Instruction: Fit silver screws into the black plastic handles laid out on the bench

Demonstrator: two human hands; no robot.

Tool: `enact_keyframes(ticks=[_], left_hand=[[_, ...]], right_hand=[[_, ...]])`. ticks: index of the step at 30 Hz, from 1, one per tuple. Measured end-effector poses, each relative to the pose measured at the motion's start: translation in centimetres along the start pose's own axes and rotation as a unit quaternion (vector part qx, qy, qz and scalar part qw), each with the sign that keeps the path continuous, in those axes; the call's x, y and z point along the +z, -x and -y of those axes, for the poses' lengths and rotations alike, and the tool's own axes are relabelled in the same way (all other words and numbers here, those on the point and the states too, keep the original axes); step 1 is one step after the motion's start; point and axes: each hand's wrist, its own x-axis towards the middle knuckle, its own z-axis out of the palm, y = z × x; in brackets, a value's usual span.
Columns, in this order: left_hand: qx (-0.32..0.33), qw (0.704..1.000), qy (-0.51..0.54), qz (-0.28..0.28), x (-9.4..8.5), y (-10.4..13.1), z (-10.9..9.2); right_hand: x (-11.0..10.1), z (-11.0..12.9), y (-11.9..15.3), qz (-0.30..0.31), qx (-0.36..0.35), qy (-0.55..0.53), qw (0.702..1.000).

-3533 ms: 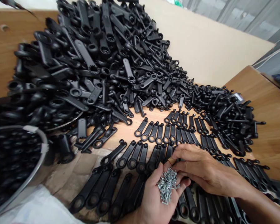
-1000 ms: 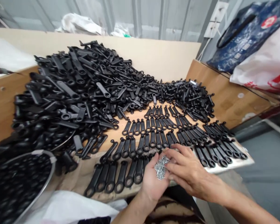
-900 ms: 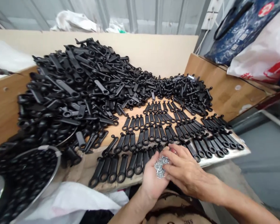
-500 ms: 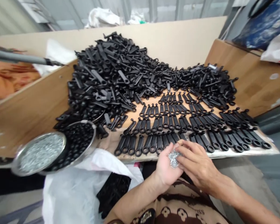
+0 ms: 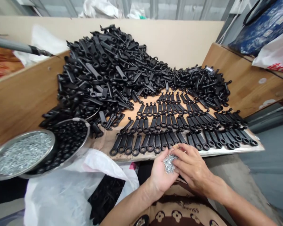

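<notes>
A small heap of silvery metal pins (image 5: 169,163) lies in the upturned, cupped palm of my left hand (image 5: 159,175). My right hand (image 5: 191,166) reaches across from the right, its bent fingertips on the edge of the heap. Whether a single pin is between those fingertips is too small to tell. Just beyond both hands, black crank-shaped parts (image 5: 148,142) with a ring at one end and a knob at the other lie in several rows on the wooden bench (image 5: 101,142). The ring ends of the front row face me.
A big pile of the same black parts (image 5: 103,62) fills the back of the bench. To the left, a metal bowl of pins (image 5: 23,153) overlaps a bowl of black round knobs (image 5: 68,141). Below hangs a white plastic bag (image 5: 58,194). A grey tool (image 5: 16,45) juts in at upper left.
The view has shifted a little, so the bench and bowls sit further left. My hands stay together over the pins, with more of the heap showing between them.
</notes>
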Motion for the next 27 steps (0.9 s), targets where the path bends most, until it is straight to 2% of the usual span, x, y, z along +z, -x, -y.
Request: enact_keyframes(ticks=[7, 9, 13, 19, 21, 23, 25, 27], left_hand=[[-0.021, 0.998, 0.013, -0.056, -1.3, -0.9, -0.7], [-0.031, 0.997, 0.009, -0.075, -1.5, -1.2, -1.1], [-0.043, 0.994, -0.005, -0.098, -1.3, -2.3, -1.6], [-0.023, 0.998, -0.035, -0.047, -0.6, -4.1, -2.2], [-0.027, 0.997, -0.047, -0.052, -0.6, -4.5, -2.6], [-0.036, 0.996, -0.055, -0.062, -0.6, -4.8, -3.0], [-0.041, 0.996, -0.056, -0.064, -0.5, -5.0, -3.5], [-0.045, 0.996, -0.052, -0.062, -0.4, -5.3, -4.0]], right_hand=[[2.5, -0.7, 0.3, 0.024, 0.009, -0.023, 0.999], [2.7, -1.2, 0.1, 0.032, 0.018, -0.048, 0.998], [1.5, -2.7, -0.6, 0.033, 0.015, -0.112, 0.993], [-1.0, -6.4, -2.3, -0.024, 0.018, -0.252, 0.967], [-1.9, -8.9, -2.9, -0.046, 0.083, -0.258, 0.961], [-2.8, -12.0, -3.4, -0.073, 0.195, -0.248, 0.946], [-3.6, -15.7, -4.0, -0.108, 0.305, -0.243, 0.915], [-4.1, -19.5, -4.6, -0.147, 0.366, -0.244, 0.886]])
